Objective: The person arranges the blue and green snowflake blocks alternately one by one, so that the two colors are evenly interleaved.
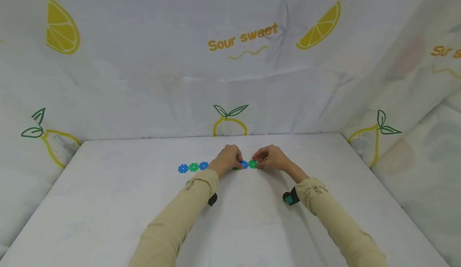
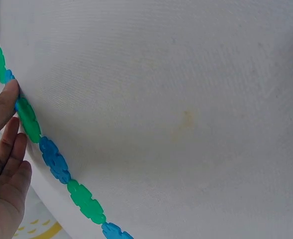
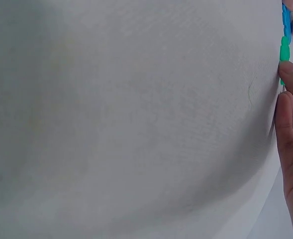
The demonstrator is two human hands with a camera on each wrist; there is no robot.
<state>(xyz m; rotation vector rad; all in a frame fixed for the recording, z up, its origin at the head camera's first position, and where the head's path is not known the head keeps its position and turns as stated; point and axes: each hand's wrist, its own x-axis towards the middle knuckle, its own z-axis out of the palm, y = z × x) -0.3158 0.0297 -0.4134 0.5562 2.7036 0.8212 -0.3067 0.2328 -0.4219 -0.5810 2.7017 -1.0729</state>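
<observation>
A row of flat, notched snowflake discs, alternating blue and green, runs across the white table. At its left end in the head view are a blue disc (image 1: 183, 168), a green disc (image 1: 194, 167) and another blue disc (image 1: 203, 165). My left hand (image 1: 227, 159) pinches a blue disc (image 1: 244, 164) near the right end and hides part of the row. With thumb and fingertips, my right hand (image 1: 274, 159) grips the last green disc (image 1: 253, 164), edge to edge with that blue one. The left wrist view shows a green disc (image 2: 30, 119) beneath my left thumb.
White table (image 1: 248, 235) spreads in front of the row. A white cloth (image 1: 151, 99) printed with lemons hangs behind the table and along its sides. Dark devices on both wrists, such as the right one (image 1: 291, 197), hang below the sleeves.
</observation>
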